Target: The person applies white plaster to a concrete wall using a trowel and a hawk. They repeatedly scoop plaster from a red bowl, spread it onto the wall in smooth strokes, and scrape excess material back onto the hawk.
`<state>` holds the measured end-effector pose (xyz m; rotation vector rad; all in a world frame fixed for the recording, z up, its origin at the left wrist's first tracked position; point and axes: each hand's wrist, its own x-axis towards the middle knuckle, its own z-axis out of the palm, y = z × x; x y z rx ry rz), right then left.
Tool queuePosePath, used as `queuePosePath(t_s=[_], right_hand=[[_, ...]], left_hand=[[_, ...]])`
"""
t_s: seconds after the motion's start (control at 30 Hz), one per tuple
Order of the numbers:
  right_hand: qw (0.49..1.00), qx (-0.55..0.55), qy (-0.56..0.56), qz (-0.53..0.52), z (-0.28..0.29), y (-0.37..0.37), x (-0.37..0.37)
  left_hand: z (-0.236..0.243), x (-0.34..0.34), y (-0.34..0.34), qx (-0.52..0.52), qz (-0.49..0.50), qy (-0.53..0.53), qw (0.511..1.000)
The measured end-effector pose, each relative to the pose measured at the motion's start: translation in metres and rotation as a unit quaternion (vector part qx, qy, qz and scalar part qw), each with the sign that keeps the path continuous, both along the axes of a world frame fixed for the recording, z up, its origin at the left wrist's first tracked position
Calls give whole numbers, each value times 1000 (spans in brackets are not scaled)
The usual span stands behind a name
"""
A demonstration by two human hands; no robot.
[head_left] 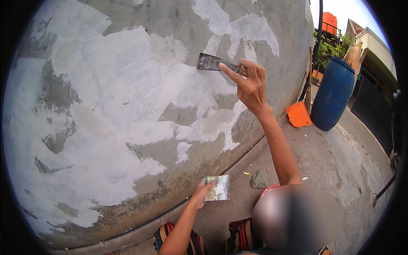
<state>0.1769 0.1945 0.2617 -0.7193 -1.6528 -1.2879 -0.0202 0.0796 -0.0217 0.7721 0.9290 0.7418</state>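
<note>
My right hand grips a putty knife, its dark metal blade held flat at the grey wall, which has broad uneven patches of white filler. Lower down, my left hand holds a square, shiny metal plate smeared with pale material, just out from the wall's foot. Below my right forearm a red-rimmed round container is mostly hidden by a blurred area.
An orange dustpan, a broom and a tall blue barrel stand along the wall at the right. A grey stone lies on the concrete ground. Beyond are a dark gate and an orange tank.
</note>
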Motion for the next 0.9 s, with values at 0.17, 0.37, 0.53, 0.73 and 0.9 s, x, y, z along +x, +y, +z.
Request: queuePosePath(t_s=[0.17, 0.37, 0.53, 0.73, 0.9], right_hand=[[1000, -2, -19, -8, 20, 8, 15], [1000, 0, 21, -15, 27, 6, 31], [999, -14, -10, 47, 28, 4, 11], [1000, -23, 20, 7, 19, 17, 21], [994, -22, 104, 25, -12, -18, 43]], left_hand=[[-9, 2, 5, 6, -20, -12, 1000], [-6, 2, 4, 10, -17, -6, 1000], [-10, -1, 5, 12, -18, 3, 1000], [-11, -2, 5, 22, -23, 12, 999], [-14, 10, 1, 178, 92, 127, 972]])
